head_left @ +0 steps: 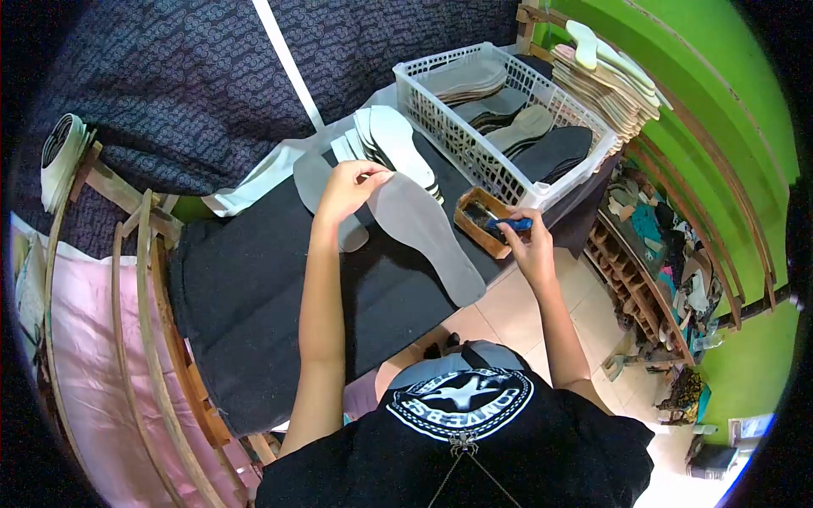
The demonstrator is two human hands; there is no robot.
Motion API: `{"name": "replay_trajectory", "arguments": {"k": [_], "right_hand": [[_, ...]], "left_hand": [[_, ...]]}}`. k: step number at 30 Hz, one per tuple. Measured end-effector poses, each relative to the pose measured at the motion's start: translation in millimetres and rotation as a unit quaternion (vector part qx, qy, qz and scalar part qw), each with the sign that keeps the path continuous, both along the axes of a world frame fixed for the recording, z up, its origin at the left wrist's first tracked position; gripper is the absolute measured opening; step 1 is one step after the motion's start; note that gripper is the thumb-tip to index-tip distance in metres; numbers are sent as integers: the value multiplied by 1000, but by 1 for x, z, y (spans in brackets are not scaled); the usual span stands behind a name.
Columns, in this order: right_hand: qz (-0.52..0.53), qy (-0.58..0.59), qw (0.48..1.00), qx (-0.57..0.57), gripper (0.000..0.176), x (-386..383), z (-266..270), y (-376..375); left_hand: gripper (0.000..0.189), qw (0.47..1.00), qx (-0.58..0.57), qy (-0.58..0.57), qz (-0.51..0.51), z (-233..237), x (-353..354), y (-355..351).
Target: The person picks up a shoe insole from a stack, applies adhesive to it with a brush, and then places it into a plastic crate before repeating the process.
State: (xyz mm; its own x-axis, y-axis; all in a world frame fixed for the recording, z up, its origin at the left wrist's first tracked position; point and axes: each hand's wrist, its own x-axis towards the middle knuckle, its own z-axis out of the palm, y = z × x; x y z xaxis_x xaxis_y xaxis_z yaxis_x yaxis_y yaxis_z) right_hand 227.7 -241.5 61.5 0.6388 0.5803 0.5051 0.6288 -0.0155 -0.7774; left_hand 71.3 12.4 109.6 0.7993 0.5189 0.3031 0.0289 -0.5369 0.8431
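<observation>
My left hand [345,193] pinches the wide end of a grey shoe insole [421,222] between thumb and fingers. The insole slants across the black-covered table, its narrow end near the front edge. In my right hand [532,245] is a small blue-handled brush [511,224], held over a brown open box [480,245] with dark residue inside. The brush's tip is down in the box, so its bristles are hard to make out. Behind my left hand, another grey insole [352,237] lies on the table. White insoles [388,140] lie fanned beyond the held one.
A white plastic basket [461,131] with stacked insoles stands at the back right. Beside it rises a tall pile of pale insoles [605,93]. Wooden rails [152,313] run along the left. Scraps fill a shelf [648,245] at the right.
</observation>
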Motion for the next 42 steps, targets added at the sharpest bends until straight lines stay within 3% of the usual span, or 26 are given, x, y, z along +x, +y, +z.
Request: {"name": "replay_trajectory", "arguments": {"k": [3,10,18,21,24,27,29,30,36,41,42], "right_hand": [[-19,-92,995,42,24,3,1,-5],[-49,-40,998,-4,26,-2,1,-22],[-36,-75,996,-36,20,-1,4,-36],[-49,-139,986,-73,16,3,19,-39],[-74,-175,980,-52,14,9,41,-36],[-52,-78,995,-30,15,12,70,-11],[63,-10,998,-12,18,19,82,14],[85,10,993,-86,21,18,98,23],[263,21,953,-147,20,40,110,64],[299,102,938,-142,16,65,115,74],[295,109,940,-132,15,74,115,77]], "left_hand": [[16,1000,-11,7,-17,0,6,1],[17,995,-52,26,-83,6,20,-5],[18,990,-59,11,-127,11,33,-10],[24,980,-119,-17,-155,10,38,-9],[35,981,-94,3,-172,17,42,-12],[45,973,-113,19,-202,27,49,-14],[49,972,-95,-9,-216,29,57,-17],[50,970,-105,8,-218,38,58,-22],[49,958,-112,4,-265,62,73,-30],[48,962,-101,5,-254,75,91,-27],[48,963,-144,-9,-228,76,94,-24]]}}
